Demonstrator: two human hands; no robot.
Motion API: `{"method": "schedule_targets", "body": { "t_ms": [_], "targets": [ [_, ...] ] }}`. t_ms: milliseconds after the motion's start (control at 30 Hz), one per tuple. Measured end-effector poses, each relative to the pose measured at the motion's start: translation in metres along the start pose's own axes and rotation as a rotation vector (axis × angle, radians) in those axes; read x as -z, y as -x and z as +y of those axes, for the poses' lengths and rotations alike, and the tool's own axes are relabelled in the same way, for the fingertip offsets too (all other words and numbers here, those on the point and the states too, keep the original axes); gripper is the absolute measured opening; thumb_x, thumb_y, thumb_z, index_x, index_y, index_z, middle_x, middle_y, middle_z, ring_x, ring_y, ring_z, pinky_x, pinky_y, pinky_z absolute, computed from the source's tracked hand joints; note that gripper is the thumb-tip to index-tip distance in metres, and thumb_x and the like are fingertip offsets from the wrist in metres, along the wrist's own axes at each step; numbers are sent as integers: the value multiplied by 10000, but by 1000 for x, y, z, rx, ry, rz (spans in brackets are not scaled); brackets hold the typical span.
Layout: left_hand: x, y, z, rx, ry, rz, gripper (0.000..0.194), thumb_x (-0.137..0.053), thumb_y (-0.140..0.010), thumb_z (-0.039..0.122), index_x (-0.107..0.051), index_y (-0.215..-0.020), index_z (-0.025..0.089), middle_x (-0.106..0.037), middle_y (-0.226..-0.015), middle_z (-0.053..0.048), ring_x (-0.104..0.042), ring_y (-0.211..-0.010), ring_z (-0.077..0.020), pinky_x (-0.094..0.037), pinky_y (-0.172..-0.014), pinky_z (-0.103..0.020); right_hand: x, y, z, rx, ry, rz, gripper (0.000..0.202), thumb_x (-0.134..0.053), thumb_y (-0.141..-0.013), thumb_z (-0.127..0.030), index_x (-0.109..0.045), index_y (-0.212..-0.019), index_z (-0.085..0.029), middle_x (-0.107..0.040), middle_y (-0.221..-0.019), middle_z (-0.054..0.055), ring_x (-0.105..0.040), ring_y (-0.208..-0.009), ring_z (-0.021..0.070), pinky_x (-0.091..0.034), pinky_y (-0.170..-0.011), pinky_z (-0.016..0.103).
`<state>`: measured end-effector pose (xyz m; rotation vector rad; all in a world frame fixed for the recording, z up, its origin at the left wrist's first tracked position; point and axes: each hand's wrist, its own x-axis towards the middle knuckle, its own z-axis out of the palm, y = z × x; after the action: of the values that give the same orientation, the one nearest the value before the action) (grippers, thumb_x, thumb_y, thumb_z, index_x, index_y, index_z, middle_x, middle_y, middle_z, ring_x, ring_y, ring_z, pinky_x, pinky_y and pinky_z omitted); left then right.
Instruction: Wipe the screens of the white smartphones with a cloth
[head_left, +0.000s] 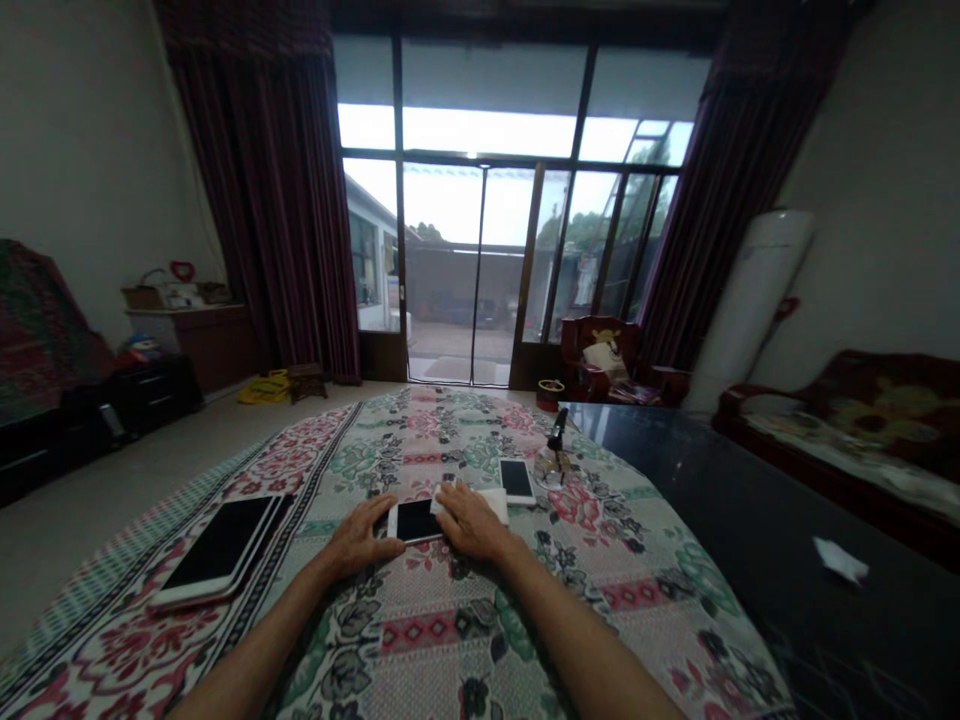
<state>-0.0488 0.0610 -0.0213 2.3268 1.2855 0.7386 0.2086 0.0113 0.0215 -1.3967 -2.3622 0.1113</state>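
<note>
A white-framed smartphone (417,521) with a dark screen lies sideways on the floral tablecloth (450,580). My left hand (360,538) grips its left end, thumb along the near edge and fingers at the far side. Over the phone's right end rests my right hand (469,520), its fingers pressing a white tissue (493,504) against the screen; part of the tissue sticks out to the right. Just beyond it, a second white smartphone (516,481) lies face up. The right end of the first phone is hidden under my hand and the tissue.
Two stacked tablets (221,545) lie at the left. A small ornament with a dark upright part (556,445) stands behind the second phone. A crumpled tissue (840,560) sits on the black tabletop (720,520) at right. Chairs and a glass door (469,280) are farther off.
</note>
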Motion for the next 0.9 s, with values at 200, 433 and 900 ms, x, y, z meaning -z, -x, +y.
{"method": "schedule_targets", "body": {
  "t_ms": [200,433,900],
  "targets": [
    [8,0,12,71,-15,-68,840,-696,-649,565,-539,-1341,116,-475,-1446,-179,-397,-1357,-370,-281,-1146,-476,5,31,-14,-17,-8,-21,445,-421,-952,-326,-485,-1359,-158,-418,-1485,128,-341,-1377,288,-283,-1122,457],
    [11,1,21,108,-27,-126,841,-658,-685,529,-476,-1389,107,-423,-1488,-165,-341,-1393,-355,-249,-1158,-469,6,56,-19,3,-48,-26,491,-431,-956,-369,-458,-1398,-156,-379,-1512,117,-295,-1404,300,-236,-1154,457],
    [14,1,29,140,-33,-170,847,-643,-693,485,-435,-1416,95,-370,-1519,-168,-306,-1414,-346,-213,-1171,-459,-4,-4,5,-6,-19,31,255,-412,-978,-298,-599,-1100,-175,-582,-1261,107,-487,-1169,227,-384,-1017,398]
  ]
}}
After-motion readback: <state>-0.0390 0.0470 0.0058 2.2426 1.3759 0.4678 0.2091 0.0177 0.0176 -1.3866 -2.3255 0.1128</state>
